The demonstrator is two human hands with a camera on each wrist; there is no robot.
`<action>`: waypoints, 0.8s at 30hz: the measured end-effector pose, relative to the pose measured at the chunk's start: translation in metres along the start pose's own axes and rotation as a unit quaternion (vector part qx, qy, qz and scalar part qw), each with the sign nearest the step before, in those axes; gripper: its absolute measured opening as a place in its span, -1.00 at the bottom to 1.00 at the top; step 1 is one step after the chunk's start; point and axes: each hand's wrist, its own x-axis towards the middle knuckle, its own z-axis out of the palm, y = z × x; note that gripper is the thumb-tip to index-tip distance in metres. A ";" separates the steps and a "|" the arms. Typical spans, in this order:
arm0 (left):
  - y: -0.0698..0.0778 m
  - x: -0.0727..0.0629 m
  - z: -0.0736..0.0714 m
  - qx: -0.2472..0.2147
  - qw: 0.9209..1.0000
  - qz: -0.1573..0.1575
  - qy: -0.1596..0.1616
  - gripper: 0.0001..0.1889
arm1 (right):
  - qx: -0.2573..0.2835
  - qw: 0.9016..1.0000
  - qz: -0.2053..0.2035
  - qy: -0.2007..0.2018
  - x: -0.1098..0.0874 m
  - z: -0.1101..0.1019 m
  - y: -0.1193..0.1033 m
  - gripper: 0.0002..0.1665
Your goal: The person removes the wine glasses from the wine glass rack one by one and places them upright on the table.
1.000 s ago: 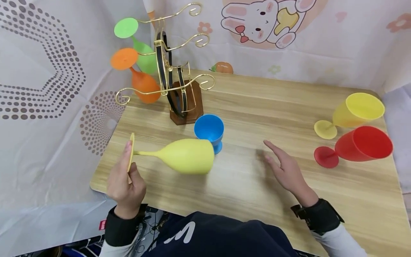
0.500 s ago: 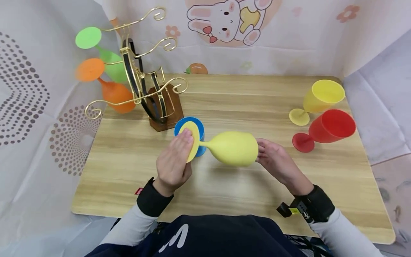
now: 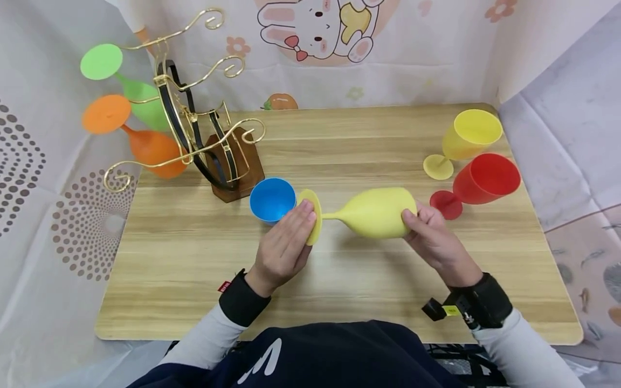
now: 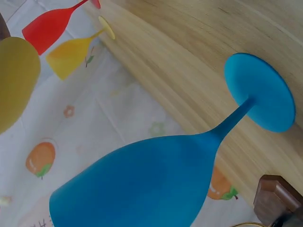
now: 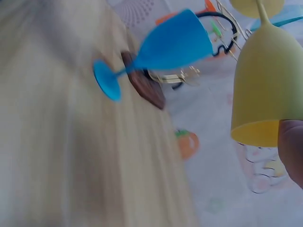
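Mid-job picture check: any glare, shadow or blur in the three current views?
Head: mostly crisp, with a pale glare patch on the flat, light-brown wood-grain tabletop and a soft shadow below the held pale-yellow plastic-looking goblet; left wrist: dimmer but fairly sharp; right wrist: tabletop grain smeared, the blue plastic-looking stemmed goblet slightly soft.

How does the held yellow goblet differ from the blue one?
The held goblet is pale yellow, the blue goblet vivid blue. The held goblet is sideways, the blue goblet upright. The held goblet is in the right hand, the blue goblet on the table. Both have a bowl, stem and foot.
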 end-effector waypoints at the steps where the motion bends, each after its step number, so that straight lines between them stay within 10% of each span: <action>1: -0.001 0.000 0.000 -0.005 1.000 0.004 -0.009 -0.68 | -0.025 1.000 -0.009 0.010 -0.002 -0.002 -0.004 -0.66; 5: -0.006 0.000 -0.001 -0.022 0.999 0.022 -0.035 -0.57 | -0.176 0.982 -0.046 0.054 -0.014 -0.015 -0.028 -0.64; 7: -0.011 0.000 -0.004 -0.027 0.999 0.021 -0.043 -0.50 | -0.318 0.943 -0.069 0.070 -0.023 -0.021 -0.040 -0.67; 9: -0.016 0.000 -0.008 -0.030 0.998 0.006 -0.048 -0.47 | -0.480 0.870 -0.086 0.074 -0.034 -0.026 -0.052 -0.81; 13: -0.027 -0.001 -0.017 -0.026 0.998 -0.027 -0.041 -0.47 | -0.728 0.674 -0.110 0.050 -0.050 -0.033 -0.062 -0.64; 16: -0.033 -0.002 -0.022 -0.014 0.998 -0.046 -0.037 -0.45 | -0.797 0.595 -0.098 0.029 -0.058 -0.037 -0.057 -0.30; 20: -0.037 -0.005 -0.027 0.002 0.995 -0.085 -0.056 -0.38 | -0.826 0.559 -0.067 0.038 -0.065 -0.045 -0.048 -0.53; 24: -0.038 -0.008 -0.029 0.023 0.986 -0.145 -0.080 -0.30 | -0.824 0.562 -0.033 0.065 -0.071 -0.061 -0.045 -0.65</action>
